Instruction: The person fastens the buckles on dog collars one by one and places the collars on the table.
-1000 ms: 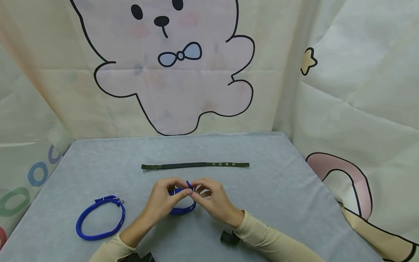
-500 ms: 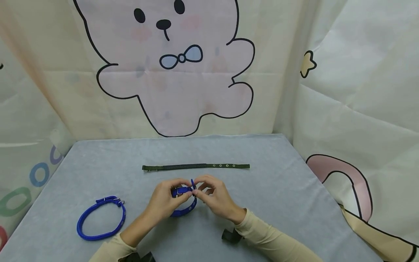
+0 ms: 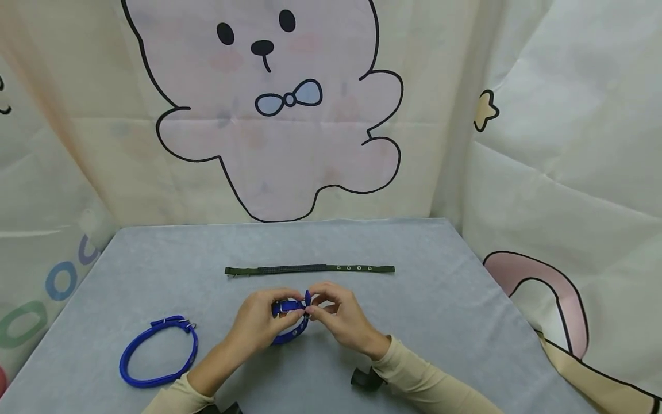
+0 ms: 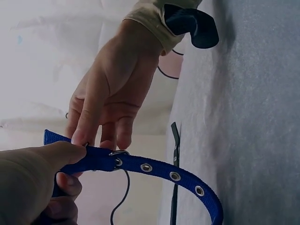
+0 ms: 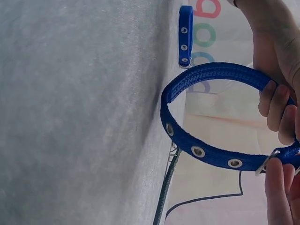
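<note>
A blue pet collar (image 3: 291, 337) with metal eyelets is held up in a loop between both hands, above the table. My left hand (image 3: 256, 317) grips it by the buckle part, thumb on top and fingers curled beneath in the left wrist view. With thumb and forefinger, my right hand (image 3: 343, 319) pinches the collar near its tip, which stands up between the hands. A metal ring and buckle (image 5: 268, 163) sit beside the right fingers in the right wrist view. The strap right at the fingertips is partly hidden.
A second blue collar (image 3: 126, 359), buckled into a loop, lies on the grey-covered table (image 3: 439, 276) at the left. Behind the hands, a dark green collar (image 3: 310, 269) lies stretched out flat. Printed curtains (image 3: 310, 161) stand behind and on both sides.
The hands and collar have shifted slightly right. The strap tip between them has swung from leaning left to nearly upright. The head view has tilted up a little; the other collars stay put.
</note>
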A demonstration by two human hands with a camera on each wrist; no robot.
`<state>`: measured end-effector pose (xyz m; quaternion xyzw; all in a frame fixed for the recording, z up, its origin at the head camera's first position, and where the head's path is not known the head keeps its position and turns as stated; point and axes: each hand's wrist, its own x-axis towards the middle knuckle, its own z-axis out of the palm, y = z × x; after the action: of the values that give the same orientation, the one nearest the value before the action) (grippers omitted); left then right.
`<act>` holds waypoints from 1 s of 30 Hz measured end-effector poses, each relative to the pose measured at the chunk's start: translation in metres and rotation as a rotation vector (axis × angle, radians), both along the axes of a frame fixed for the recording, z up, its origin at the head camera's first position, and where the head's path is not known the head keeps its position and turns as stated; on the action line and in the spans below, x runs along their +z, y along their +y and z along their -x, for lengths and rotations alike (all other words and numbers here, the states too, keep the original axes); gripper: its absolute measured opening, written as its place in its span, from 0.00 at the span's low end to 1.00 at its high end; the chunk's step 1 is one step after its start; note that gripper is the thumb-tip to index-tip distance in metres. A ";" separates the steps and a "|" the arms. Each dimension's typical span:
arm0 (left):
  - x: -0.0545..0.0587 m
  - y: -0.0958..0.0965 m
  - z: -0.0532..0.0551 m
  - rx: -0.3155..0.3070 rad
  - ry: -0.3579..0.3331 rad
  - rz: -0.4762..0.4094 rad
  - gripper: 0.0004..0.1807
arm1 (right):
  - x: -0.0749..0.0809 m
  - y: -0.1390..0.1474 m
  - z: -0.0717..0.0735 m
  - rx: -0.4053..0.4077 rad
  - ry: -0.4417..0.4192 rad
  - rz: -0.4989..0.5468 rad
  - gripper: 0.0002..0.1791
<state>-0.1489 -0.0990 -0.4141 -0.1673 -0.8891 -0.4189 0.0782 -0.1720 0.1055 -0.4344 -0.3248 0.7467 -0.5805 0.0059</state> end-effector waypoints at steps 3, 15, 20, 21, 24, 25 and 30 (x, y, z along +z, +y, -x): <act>-0.001 0.000 -0.002 0.012 0.029 0.077 0.08 | -0.001 0.001 -0.001 -0.012 0.011 0.008 0.12; -0.006 -0.002 0.004 0.012 -0.031 -0.036 0.11 | 0.000 0.006 0.008 -0.014 0.049 0.070 0.11; -0.005 -0.004 0.007 -0.009 -0.049 -0.057 0.10 | 0.001 0.006 0.010 0.011 0.050 0.087 0.12; -0.005 -0.005 0.008 -0.007 -0.049 -0.059 0.10 | 0.001 0.006 0.011 0.011 0.052 0.088 0.11; -0.004 -0.005 0.008 -0.005 -0.041 -0.064 0.09 | 0.002 0.005 0.012 0.007 0.061 0.099 0.11; -0.004 -0.004 0.008 -0.004 -0.038 -0.065 0.10 | 0.002 0.005 0.012 0.004 0.062 0.104 0.10; -0.006 -0.005 0.008 -0.008 -0.044 -0.101 0.13 | -0.002 0.005 0.012 0.002 0.006 0.136 0.10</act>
<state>-0.1565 -0.1036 -0.4200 -0.1575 -0.8677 -0.4670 0.0654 -0.1841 0.1103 -0.4359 -0.3269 0.7053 -0.6288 -0.0179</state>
